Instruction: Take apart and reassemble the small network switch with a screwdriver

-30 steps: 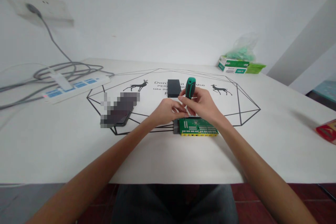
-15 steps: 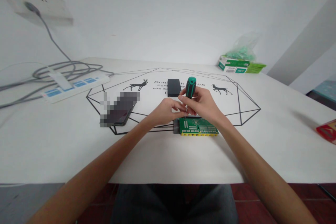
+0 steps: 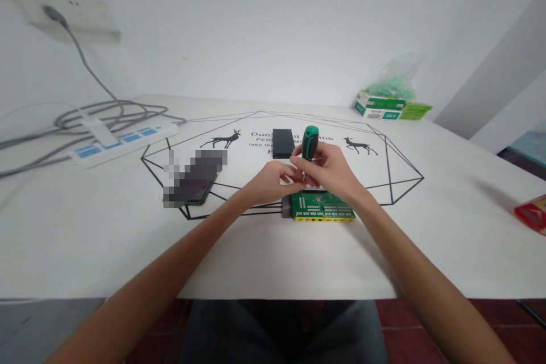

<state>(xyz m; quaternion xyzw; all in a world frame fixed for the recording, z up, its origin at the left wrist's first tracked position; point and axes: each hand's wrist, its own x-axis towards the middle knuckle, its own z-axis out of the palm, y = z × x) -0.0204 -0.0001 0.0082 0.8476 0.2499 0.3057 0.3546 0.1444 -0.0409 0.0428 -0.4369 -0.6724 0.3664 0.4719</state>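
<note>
My right hand (image 3: 330, 170) is wrapped round a green and black screwdriver (image 3: 309, 143), held upright with its handle on top. My left hand (image 3: 269, 181) sits just left of it, fingers pinched at the screwdriver's lower shaft; what they grip there is hidden. Directly below both hands a green circuit board (image 3: 322, 206) with a yellow front edge lies flat on the white table (image 3: 273, 250). A small black box (image 3: 282, 143) rests behind the hands.
A dark phone (image 3: 191, 185) lies to the left. A white power strip (image 3: 121, 141) with grey cables runs along the far left. Green and white boxes (image 3: 379, 107) stand at the back right. A red packet (image 3: 533, 213) lies at the right edge.
</note>
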